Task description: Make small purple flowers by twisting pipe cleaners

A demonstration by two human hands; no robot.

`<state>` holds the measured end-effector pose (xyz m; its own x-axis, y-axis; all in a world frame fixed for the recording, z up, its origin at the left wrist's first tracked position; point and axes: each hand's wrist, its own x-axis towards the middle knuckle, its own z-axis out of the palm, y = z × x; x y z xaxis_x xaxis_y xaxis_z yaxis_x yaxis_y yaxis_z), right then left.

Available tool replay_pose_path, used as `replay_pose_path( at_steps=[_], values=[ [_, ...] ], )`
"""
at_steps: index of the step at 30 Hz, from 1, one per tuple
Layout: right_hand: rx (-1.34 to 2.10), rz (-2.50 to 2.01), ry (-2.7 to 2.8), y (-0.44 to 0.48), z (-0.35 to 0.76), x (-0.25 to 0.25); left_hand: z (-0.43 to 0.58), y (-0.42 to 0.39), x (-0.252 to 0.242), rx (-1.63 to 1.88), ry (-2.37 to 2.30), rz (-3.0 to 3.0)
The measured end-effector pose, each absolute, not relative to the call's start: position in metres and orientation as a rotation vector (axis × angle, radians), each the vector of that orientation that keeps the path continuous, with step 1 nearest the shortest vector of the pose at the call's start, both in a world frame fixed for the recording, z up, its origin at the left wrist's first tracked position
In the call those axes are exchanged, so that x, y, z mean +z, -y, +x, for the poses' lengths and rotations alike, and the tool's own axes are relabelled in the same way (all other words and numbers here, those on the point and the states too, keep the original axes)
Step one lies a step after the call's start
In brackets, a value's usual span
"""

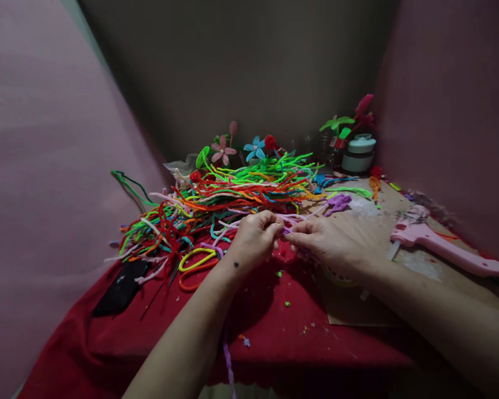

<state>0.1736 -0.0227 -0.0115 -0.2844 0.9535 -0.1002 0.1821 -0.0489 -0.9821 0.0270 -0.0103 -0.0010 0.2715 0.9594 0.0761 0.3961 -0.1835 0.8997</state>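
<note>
Over the middle of the table, my left hand (255, 233) and my right hand (326, 239) meet nearly fingertip to fingertip. Both are closed in a pinch on purple pipe cleaners (288, 223), with light strands sticking out between them. The fingers cover much of the held part. A twisted purple strand (228, 357) hangs below my left forearm over the table's front. Just beyond my hands lies a big heap of coloured pipe cleaners (237, 191). A shaped purple piece (338, 204) rests beyond my right hand.
Scissors (197, 265) with yellow and orange handles and a black phone-like slab (122, 287) lie left. A pink glue gun (444, 243) rests on cardboard (353, 313) at right. Pipe-cleaner flowers (223, 151) and a lidded jar (359, 155) stand at the back. Scraps dot the red cloth (270, 327).
</note>
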Motion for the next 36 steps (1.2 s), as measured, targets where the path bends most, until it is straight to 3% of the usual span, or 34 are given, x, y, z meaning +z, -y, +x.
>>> replay_pose_path(
  at_steps=[9,17,27,36],
  values=[
    [1.317,-1.294,1.554,0.028,0.174,0.0,0.024,0.005,-0.005,0.821,-0.959,1.36],
    [1.19,-1.26,1.644,0.024,0.173,-0.027,0.033,0.006,-0.011,0.94,-1.241,1.549],
    [1.782,-1.013,1.305,0.02,0.177,-0.024,0.031,0.006,-0.003,0.897,-1.212,1.547],
    [1.75,-0.892,1.022,0.017,0.179,-0.024,0.029,0.006,-0.006,0.915,-1.105,1.382]
  ],
)
